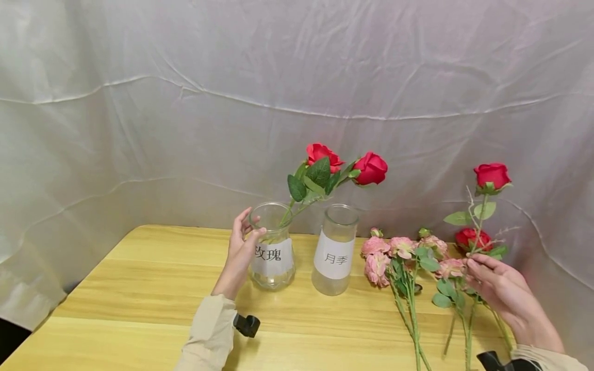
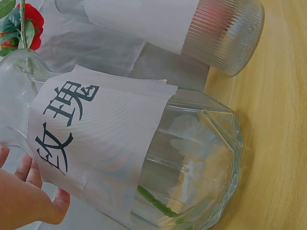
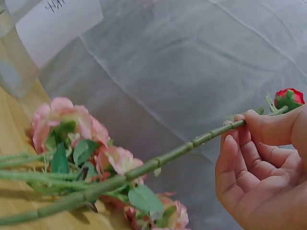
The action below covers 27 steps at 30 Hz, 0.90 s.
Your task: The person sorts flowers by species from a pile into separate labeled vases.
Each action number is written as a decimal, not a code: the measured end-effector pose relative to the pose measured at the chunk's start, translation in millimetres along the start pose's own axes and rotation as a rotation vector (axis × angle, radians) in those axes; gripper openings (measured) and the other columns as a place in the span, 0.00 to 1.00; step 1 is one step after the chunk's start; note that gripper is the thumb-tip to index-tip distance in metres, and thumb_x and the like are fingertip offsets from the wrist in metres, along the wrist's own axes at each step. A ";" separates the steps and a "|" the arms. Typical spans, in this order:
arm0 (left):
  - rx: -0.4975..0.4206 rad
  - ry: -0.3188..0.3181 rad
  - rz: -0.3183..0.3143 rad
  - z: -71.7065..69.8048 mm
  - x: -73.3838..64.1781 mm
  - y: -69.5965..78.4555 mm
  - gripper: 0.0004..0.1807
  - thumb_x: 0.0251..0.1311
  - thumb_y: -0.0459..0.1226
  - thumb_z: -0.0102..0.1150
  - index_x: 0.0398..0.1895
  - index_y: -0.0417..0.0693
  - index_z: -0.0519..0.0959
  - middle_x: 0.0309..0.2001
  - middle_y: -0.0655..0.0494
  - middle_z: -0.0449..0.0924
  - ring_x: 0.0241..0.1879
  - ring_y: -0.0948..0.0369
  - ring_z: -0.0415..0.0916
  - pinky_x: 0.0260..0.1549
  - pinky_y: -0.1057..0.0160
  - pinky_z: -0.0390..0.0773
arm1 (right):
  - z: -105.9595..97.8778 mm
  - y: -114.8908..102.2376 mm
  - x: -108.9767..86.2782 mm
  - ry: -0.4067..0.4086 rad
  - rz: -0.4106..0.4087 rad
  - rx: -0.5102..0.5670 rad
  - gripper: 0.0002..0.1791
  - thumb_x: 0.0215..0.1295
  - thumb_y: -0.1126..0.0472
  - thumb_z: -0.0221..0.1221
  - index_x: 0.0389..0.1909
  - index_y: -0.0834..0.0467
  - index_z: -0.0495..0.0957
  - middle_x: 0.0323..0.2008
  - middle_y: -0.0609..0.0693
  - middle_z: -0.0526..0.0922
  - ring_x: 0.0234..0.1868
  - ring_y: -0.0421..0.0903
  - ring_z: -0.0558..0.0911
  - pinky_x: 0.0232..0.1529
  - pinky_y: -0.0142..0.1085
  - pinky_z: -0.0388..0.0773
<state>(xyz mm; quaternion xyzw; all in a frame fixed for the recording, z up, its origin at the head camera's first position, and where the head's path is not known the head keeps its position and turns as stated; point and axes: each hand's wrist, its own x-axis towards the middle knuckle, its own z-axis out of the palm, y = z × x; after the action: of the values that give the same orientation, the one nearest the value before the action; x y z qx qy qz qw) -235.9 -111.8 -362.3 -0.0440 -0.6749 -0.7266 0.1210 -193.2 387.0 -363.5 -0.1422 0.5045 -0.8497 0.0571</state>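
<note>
My left hand [image 1: 241,248] holds the neck of a round-bellied glass vase [image 1: 273,281], thumb in front and fingers behind. Its paper label [image 2: 100,127] reads 玫瑰. Two red roses [image 1: 371,168] with green leaves lean out of this vase to the right; a stem end shows through the glass in the left wrist view. At the right, my right hand [image 1: 503,293] pinches the stem of one red rose [image 1: 492,176] between thumb and fingers. The bloom stands upright above the hand, and its long green stem [image 3: 158,163] runs below the pinch.
A straight glass vase [image 1: 332,286] labelled 月季 stands just right of the first. Pink flowers [image 1: 377,269] on long stems lie on the wooden table [image 1: 153,288] between it and my right hand. Another red rose [image 1: 473,239] lies behind that hand. Grey cloth [image 1: 260,62] hangs behind the table.
</note>
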 end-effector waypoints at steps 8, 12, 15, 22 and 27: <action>-0.002 0.000 0.002 -0.5 -0.1 -0.4 0.38 0.62 0.34 0.52 0.74 0.48 0.51 0.66 0.43 0.61 0.66 0.49 0.53 0.66 0.47 0.52 | 20.2 3.9 2.0 -0.030 -0.074 0.019 0.17 0.72 0.77 0.39 0.43 0.64 0.77 0.40 0.54 0.83 0.40 0.46 0.83 0.41 0.36 0.80; -0.005 0.003 0.002 0.2 -0.2 -0.9 0.38 0.61 0.34 0.53 0.74 0.48 0.51 0.66 0.43 0.61 0.65 0.49 0.54 0.66 0.47 0.53 | 26.4 7.8 3.9 -0.057 -0.101 0.026 0.18 0.72 0.78 0.39 0.43 0.64 0.78 0.40 0.54 0.84 0.40 0.45 0.83 0.41 0.35 0.80; -0.006 0.004 0.000 0.7 -0.6 -1.0 0.38 0.61 0.34 0.53 0.74 0.49 0.51 0.66 0.44 0.61 0.65 0.50 0.55 0.65 0.48 0.53 | 30.4 9.9 5.0 -0.065 -0.099 0.001 0.18 0.72 0.77 0.39 0.44 0.63 0.77 0.41 0.53 0.84 0.41 0.45 0.83 0.41 0.35 0.80; -0.006 0.007 0.000 0.5 -0.3 -0.8 0.38 0.61 0.34 0.53 0.74 0.49 0.51 0.66 0.43 0.61 0.65 0.50 0.55 0.65 0.48 0.54 | 41.2 16.9 9.0 -0.061 -0.094 -0.086 0.16 0.72 0.76 0.40 0.46 0.61 0.76 0.41 0.51 0.83 0.41 0.44 0.83 0.42 0.34 0.79; -0.006 0.002 0.000 0.0 0.2 -0.8 0.38 0.61 0.35 0.53 0.74 0.50 0.51 0.66 0.43 0.60 0.65 0.50 0.55 0.65 0.48 0.54 | 46.9 19.8 10.1 -0.014 -0.083 -0.160 0.14 0.72 0.75 0.44 0.44 0.59 0.76 0.41 0.49 0.83 0.40 0.42 0.82 0.41 0.32 0.78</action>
<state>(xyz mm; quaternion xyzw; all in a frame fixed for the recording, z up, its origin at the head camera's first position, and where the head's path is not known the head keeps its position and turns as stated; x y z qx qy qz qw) -236.3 -111.8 -363.1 -0.0436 -0.6725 -0.7287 0.1215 -189.8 335.6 -357.8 -0.1729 0.5642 -0.8072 0.0139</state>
